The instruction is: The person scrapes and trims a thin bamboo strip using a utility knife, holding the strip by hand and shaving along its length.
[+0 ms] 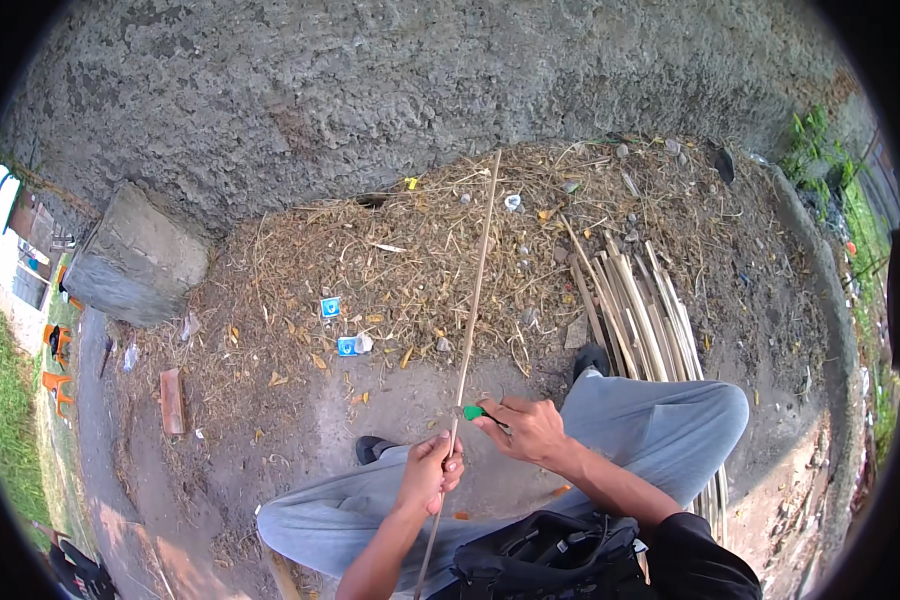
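Note:
A long, thin bamboo strip (478, 275) runs from near the wall down past my lap, slightly slanted. My left hand (430, 476) is closed around it, low on its length above my lap. Just up the strip, my right hand (523, 430) grips a small green-handled tool (473, 411). The tool's tip meets or nearly meets the strip; its working end is too small to make out. Beside my right knee lies a bundle of pale split bamboo strips (640, 315), partly hidden under my leg.
A rough grey wall (390, 100) closes off the far side, with a concrete block (140, 255) at its left. Dry straw and leaves cover the ground. Two blue-and-white packets (348, 346) and a brick (172, 402) lie to the left. A black bag (550, 555) rests at my waist.

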Demonstrator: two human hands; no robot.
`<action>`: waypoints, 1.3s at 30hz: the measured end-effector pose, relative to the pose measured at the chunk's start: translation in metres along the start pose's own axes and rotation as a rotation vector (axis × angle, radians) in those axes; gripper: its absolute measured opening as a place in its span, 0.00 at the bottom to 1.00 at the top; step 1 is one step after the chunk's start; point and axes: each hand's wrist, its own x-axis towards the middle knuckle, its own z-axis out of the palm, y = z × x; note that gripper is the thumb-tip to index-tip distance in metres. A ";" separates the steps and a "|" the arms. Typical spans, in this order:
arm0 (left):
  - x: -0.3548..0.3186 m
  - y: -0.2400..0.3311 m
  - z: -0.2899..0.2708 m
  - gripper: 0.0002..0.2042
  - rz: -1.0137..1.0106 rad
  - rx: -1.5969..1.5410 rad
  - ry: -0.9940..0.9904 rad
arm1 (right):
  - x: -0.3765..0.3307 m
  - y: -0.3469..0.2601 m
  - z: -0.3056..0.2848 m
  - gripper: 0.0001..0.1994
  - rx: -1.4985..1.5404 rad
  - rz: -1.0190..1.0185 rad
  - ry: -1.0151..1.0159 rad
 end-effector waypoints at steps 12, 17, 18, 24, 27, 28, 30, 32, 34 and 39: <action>-0.016 -0.006 0.011 0.15 -0.027 0.097 0.035 | 0.011 0.023 -0.002 0.13 -0.046 0.147 0.209; -0.029 -0.028 0.010 0.15 -0.199 0.115 -0.051 | 0.033 0.089 -0.037 0.15 -0.103 0.411 0.244; -0.028 -0.028 0.013 0.15 -0.221 0.127 -0.063 | 0.034 0.089 -0.039 0.15 -0.109 0.413 0.247; -0.054 -0.020 0.001 0.16 -0.294 0.245 -0.002 | 0.035 0.094 -0.042 0.18 -0.077 0.572 0.172; -0.083 -0.034 -0.029 0.12 -0.297 0.319 0.053 | 0.036 0.101 -0.036 0.17 -0.073 0.552 0.198; -0.090 -0.041 -0.039 0.12 -0.300 0.322 0.055 | 0.035 0.100 -0.036 0.17 -0.081 0.521 0.154; -0.101 -0.051 -0.054 0.16 -0.147 0.318 0.161 | 0.037 0.097 -0.029 0.17 -0.067 0.471 0.179; -0.116 -0.062 -0.060 0.16 -0.105 0.390 0.183 | 0.041 0.094 -0.031 0.16 -0.004 0.615 0.136; -0.128 -0.061 -0.061 0.17 -0.062 0.468 0.198 | 0.041 0.087 -0.034 0.16 -0.021 0.591 0.079; -0.154 -0.049 -0.056 0.16 -0.208 0.351 0.235 | 0.033 0.092 -0.012 0.15 -0.070 0.421 0.194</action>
